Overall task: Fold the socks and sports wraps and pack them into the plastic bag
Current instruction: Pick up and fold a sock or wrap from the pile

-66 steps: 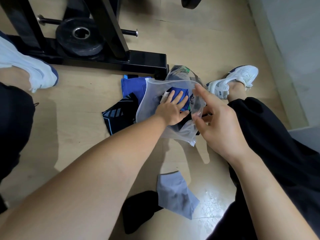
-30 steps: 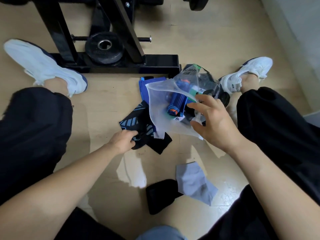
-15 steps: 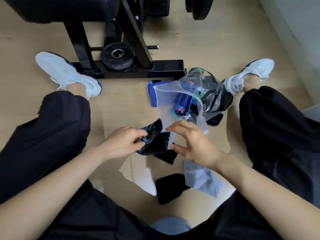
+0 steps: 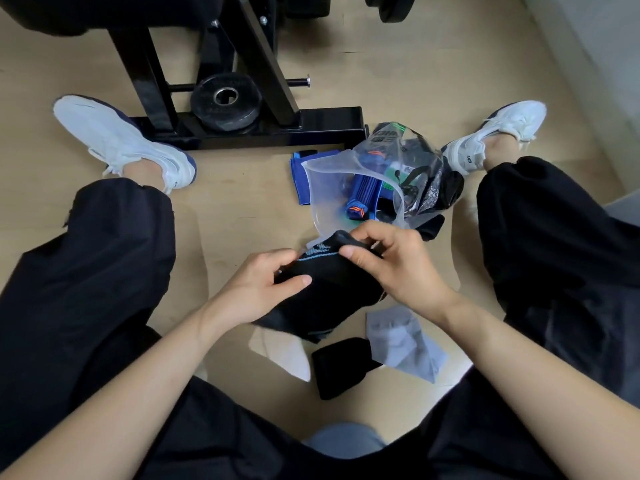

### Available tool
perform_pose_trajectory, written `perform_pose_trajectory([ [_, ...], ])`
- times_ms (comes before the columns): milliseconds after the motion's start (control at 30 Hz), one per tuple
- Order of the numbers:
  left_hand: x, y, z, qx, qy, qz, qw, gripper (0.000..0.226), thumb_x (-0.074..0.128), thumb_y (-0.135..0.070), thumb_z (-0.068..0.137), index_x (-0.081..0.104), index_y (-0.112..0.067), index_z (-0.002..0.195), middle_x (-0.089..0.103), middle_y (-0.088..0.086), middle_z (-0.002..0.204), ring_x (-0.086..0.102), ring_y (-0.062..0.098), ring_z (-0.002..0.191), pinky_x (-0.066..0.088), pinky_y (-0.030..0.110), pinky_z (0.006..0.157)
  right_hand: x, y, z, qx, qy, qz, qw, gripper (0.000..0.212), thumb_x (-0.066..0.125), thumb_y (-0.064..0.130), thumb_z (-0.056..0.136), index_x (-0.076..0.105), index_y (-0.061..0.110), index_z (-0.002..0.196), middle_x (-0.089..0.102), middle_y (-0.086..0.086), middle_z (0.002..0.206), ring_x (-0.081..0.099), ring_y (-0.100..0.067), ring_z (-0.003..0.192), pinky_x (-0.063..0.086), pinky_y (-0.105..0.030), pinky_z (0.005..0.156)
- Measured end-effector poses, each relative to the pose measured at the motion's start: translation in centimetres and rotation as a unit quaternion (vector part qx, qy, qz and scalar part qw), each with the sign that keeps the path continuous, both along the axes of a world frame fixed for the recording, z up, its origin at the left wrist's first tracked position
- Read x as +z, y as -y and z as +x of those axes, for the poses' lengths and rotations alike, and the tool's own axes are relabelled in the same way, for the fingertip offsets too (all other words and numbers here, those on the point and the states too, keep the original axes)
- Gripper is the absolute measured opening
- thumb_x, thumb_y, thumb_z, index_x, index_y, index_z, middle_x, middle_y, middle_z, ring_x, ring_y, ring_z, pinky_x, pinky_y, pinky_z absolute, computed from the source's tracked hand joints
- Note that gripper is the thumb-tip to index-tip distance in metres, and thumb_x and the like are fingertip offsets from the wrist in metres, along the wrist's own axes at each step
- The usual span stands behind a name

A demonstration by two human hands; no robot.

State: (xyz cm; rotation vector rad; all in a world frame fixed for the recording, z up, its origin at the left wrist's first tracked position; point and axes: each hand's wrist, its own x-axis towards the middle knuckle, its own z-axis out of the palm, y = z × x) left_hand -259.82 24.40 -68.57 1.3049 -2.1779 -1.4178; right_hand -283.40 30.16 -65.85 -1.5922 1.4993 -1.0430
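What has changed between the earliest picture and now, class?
The left hand left the bag, took the black wrap from the floor beside it and drew it toward the body. The right hand let go of the bag and now pinches the wrap too. The bag, grey sock and black sock stayed put.
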Motion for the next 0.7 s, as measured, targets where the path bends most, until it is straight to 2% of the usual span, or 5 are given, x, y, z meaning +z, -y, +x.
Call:
perform_pose_trajectory([
  [267, -2.9, 0.8, 0.7, 0.001, 0.055, 0.080, 0.995, 0.013, 0.072, -0.019, 0.091, 0.066, -0.028, 0.083, 0.064, -0.009, 0.068, 0.057, 0.008, 0.061, 0.044, 0.029, 0.063, 1.6, 0.7, -4.2, -0.117, 0.074, -0.034, 0.990, 0.017, 0.071, 0.009, 0.090, 0.063, 0.024, 0.086, 0.063, 0.005, 0.078, 0.053, -0.005, 0.070, 0.045, -0.024, 0.066],
  [400, -3.8, 1.2, 1.5, 0.029, 0.081, 0.080, 0.993, 0.015, 0.069, -0.024, 0.092, 0.060, -0.027, 0.080, 0.052, -0.006, 0.066, 0.044, 0.012, 0.063, 0.035, 0.032, 0.066, 1.2, 0.9, -6.2, -0.158, 0.022, -0.047, 0.986, 0.010, 0.071, 0.012, 0.090, 0.064, 0.019, 0.091, 0.067, -0.006, 0.085, 0.057, -0.024, 0.071, 0.048, -0.036, 0.067],
  [533, -4.1, 1.7, 1.6, 0.103, 0.042, 0.104, 0.988, 0.019, 0.068, -0.045, 0.082, 0.063, -0.027, 0.086, 0.066, 0.014, 0.081, 0.054, 0.015, 0.074, 0.049, 0.037, 0.075, 0.5, 1.0, -7.4, -0.163, -0.018, -0.036, 0.986, 0.015, 0.072, 0.015, 0.089, 0.066, 0.016, 0.103, 0.069, 0.002, 0.093, 0.054, -0.021, 0.070, 0.044, -0.023, 0.068],
  [600, -3.4, 2.0, 1.4, 0.157, 0.015, 0.112, 0.981, 0.010, 0.069, -0.030, 0.092, 0.065, -0.025, 0.084, 0.070, 0.008, 0.081, 0.059, 0.016, 0.076, 0.058, 0.041, 0.075, 0.3, 1.0, -7.7, -0.156, -0.042, -0.029, 0.986, 0.022, 0.073, 0.019, 0.089, 0.067, 0.018, 0.110, 0.070, -0.003, 0.094, 0.057, -0.025, 0.074, 0.049, -0.028, 0.069],
  [700, -2.2, 2.1, 1.4, 0.233, -0.021, 0.106, 0.966, 0.007, 0.066, -0.016, 0.097, 0.070, -0.018, 0.091, 0.074, -0.008, 0.079, 0.066, 0.009, 0.074, 0.059, 0.023, 0.062, 0.2, 0.8, -7.8, -0.139, -0.052, -0.020, 0.989, 0.014, 0.072, 0.021, 0.090, 0.067, 0.019, 0.103, 0.067, -0.009, 0.086, 0.060, -0.030, 0.074, 0.053, -0.041, 0.072],
])
